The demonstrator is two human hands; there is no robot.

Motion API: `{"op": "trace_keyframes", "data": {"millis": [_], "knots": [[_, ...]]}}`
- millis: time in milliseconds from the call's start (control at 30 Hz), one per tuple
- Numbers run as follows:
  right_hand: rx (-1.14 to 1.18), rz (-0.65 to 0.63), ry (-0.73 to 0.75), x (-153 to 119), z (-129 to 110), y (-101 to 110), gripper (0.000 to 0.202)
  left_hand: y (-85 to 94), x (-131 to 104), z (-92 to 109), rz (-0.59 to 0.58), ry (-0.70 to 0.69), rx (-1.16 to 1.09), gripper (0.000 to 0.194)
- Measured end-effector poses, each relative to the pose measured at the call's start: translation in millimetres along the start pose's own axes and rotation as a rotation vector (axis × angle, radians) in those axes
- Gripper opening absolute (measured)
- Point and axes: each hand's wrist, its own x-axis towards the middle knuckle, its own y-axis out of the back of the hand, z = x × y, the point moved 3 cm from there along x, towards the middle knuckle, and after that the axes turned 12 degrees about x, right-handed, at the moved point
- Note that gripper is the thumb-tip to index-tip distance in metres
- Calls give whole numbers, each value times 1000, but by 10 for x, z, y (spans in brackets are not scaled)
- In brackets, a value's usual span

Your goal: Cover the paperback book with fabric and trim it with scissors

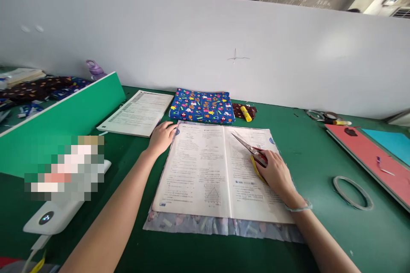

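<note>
An open book (205,170) with printed pages lies on a patterned cloth (208,224), whose bluish edge shows below the pages. My right hand (277,172) is closed around the handles of a pair of scissors (245,143) over the right page, the blades pointing up and left. Something thin and yellow (256,170) shows beside the handles, partly under the hand. My left hand (162,137) rests at the book's upper left corner with its fingers stretched out. Behind the book sits folded blue patterned fabric (203,106).
Left of the fabric lies a printed stack (137,113); to its right, a yellow glue stick (246,113). A tape ring (352,193) and red board (371,149) are at right. A green divider (64,123) and white device (57,217) stand left. A white partition (192,42) closes off the back.
</note>
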Motion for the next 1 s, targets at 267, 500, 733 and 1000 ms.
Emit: {"op": "trace_keyframes", "data": {"millis": [267,500,733,1000], "knots": [[-48,109,118,-32,133,83,37,-14,-23,33,18,13,12,36],[-90,109,99,-39,152,80,40,42,-24,52,44,-10,-4,38],[-81,-3,-51,-65,312,120,46,70,-108,176,33,-48,38,41],[44,-83,-219,13,335,287,41,-10,-85,188,-10,-66,61,46]]}}
